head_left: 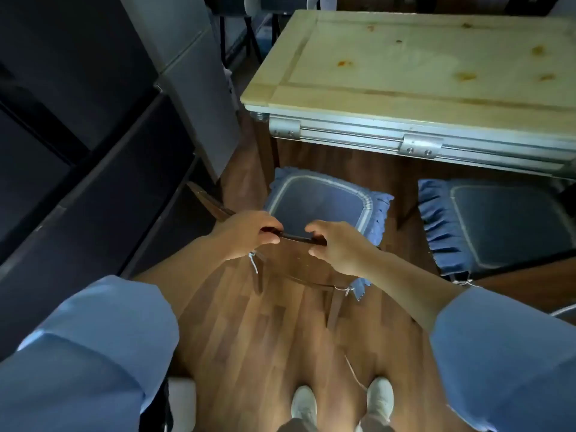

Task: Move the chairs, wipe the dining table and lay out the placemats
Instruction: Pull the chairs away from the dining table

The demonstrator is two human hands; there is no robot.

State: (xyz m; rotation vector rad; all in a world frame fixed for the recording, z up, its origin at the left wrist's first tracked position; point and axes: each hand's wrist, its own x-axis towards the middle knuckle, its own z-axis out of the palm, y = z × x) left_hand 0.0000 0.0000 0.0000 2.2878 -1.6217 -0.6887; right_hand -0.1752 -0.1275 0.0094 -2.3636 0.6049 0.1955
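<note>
Head view: left hand (249,233) and right hand (338,247) are gripping the near chair's (324,207) dark top rail, fingers curled closed around it. Chair is standing just in front of the dining table (405,73); second chair (505,222) is sitting beside it, partly under the table edge.

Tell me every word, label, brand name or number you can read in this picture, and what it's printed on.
None: no readable text shows anywhere.
Dining table: bare wood with orange-brown stains, no lettering.
Metal brackets on the table's edge: only screws, no markings.
Blue seat cushion and second cushion: plain, no labels visible.
Grey cabinet: no sign or sticker visible.
White shoes: no brand can be made out.
</note>
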